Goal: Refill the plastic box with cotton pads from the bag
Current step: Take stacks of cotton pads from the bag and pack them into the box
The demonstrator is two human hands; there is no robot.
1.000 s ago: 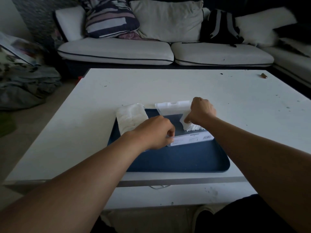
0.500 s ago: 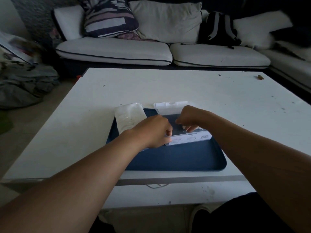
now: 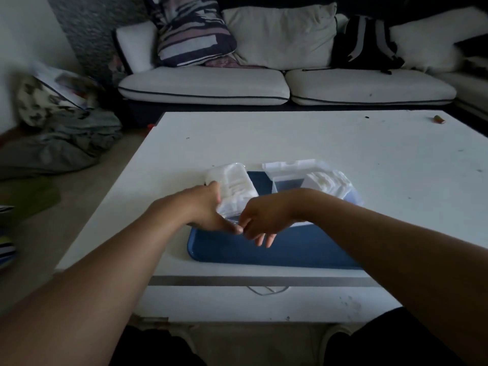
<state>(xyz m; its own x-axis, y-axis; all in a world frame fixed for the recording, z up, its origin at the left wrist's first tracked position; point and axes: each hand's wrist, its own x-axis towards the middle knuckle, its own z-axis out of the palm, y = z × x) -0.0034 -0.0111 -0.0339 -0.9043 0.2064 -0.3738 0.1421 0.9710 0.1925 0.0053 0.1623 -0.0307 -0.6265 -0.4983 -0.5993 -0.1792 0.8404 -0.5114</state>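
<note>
On the tray [image 3: 303, 249], left hand [image 3: 211, 210] grips bag [image 3: 233, 188], lengthwise away.

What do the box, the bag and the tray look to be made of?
Box: clear hard plastic, it seems; its walls are see-through with straight edges, and pads show inside. Bag: thin clear film, probably soft plastic, crinkled and glossy over white pads. Tray: blue, smooth, with a raised rounded rim; likely plastic, though the look leaves that open.
</note>
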